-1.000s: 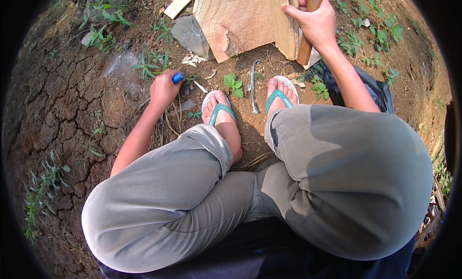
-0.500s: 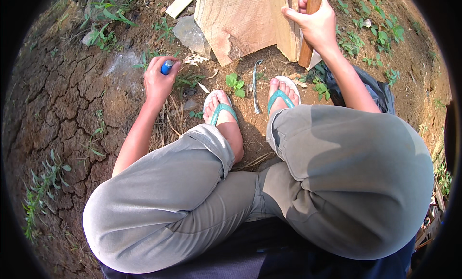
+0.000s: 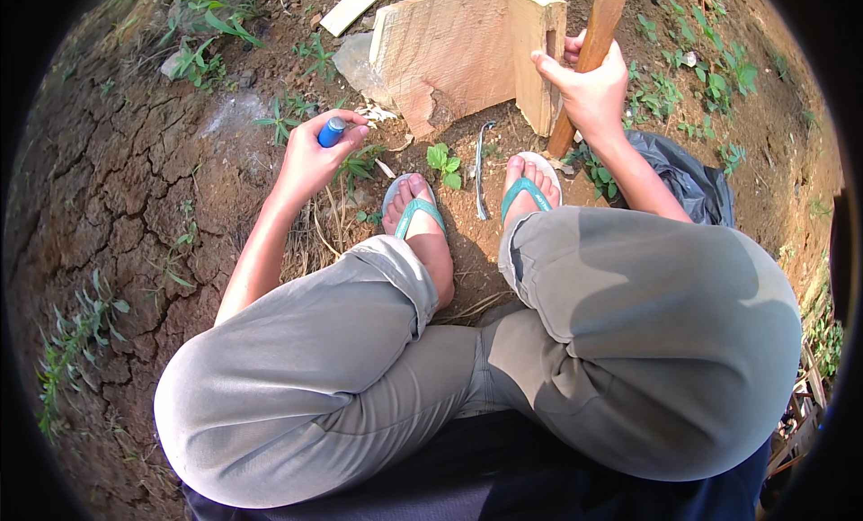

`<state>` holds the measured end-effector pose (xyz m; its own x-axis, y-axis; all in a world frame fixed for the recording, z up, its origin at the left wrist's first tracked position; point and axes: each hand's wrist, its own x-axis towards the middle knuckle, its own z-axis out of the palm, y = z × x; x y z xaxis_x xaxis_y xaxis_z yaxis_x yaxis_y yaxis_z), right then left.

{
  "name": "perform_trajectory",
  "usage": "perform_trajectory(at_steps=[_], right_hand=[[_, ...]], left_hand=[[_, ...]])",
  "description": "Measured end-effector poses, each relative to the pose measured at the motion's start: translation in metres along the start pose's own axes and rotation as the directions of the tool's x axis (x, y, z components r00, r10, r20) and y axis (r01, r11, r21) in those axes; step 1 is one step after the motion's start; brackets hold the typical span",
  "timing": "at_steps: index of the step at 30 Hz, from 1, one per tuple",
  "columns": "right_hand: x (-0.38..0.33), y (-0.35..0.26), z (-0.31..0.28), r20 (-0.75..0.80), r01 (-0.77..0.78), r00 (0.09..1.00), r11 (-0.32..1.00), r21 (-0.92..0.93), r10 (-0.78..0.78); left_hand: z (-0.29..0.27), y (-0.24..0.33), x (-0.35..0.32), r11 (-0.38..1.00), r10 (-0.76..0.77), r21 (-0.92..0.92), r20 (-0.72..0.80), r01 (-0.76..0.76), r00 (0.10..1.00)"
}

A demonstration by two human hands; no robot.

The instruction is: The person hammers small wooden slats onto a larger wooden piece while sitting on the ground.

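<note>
My left hand (image 3: 314,160) is closed around a blue cylindrical handle (image 3: 331,132) with a grey end; whatever lies below the handle is hidden by my fingers. My right hand (image 3: 595,89) grips a brown wooden bar (image 3: 600,35), which slants down toward my right foot. Its thumb points at the slotted edge of a pale wooden piece (image 3: 537,62), close to touching it. That piece meets a broad pale board (image 3: 458,58) with a chipped lower corner. Both stand on the ground beyond my feet.
A flat grey stone (image 3: 361,69) and a small wood offcut (image 3: 349,12) lie left of the board. A black plastic bag (image 3: 688,179) sits beside my right forearm. My sandalled feet (image 3: 415,215) flank a small green plant (image 3: 443,164) and a thin strip (image 3: 481,170). Cracked soil spreads left.
My left hand has moved right and slightly tilted with the blue handle. The board and slotted piece have tipped more upright, and the brown bar slants more, its lower end shifted left and nearer.
</note>
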<state>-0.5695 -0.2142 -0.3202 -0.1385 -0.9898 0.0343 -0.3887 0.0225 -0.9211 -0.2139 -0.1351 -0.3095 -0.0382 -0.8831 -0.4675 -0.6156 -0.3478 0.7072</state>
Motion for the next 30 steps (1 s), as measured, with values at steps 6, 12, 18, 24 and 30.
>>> perform_trajectory(at_steps=[6,12,18,24,30], right_hand=[[-0.028,-0.003,0.011,0.004,-0.085,0.996,0.982,0.167,0.085],[-0.033,0.001,0.026,0.071,-0.099,0.993,0.989,0.112,0.091],[-0.026,0.006,0.027,0.153,-0.004,0.988,0.995,-0.100,0.019],[-0.035,0.012,0.040,0.198,-0.025,0.980,1.000,-0.020,0.028],[-0.037,0.000,0.051,0.295,-0.002,0.955,0.997,-0.082,0.026]], left_hand=[[0.005,0.004,-0.003,0.988,0.150,0.063,-0.113,-0.143,0.982],[0.012,0.006,-0.003,0.997,0.029,-0.061,-0.164,-0.040,0.986],[0.019,0.006,-0.005,0.990,-0.048,0.126,-0.071,0.057,0.996],[0.022,-0.005,-0.003,0.984,-0.080,0.144,-0.165,0.104,0.983],[0.010,-0.023,0.000,0.962,-0.156,0.212,-0.106,0.175,0.982]])
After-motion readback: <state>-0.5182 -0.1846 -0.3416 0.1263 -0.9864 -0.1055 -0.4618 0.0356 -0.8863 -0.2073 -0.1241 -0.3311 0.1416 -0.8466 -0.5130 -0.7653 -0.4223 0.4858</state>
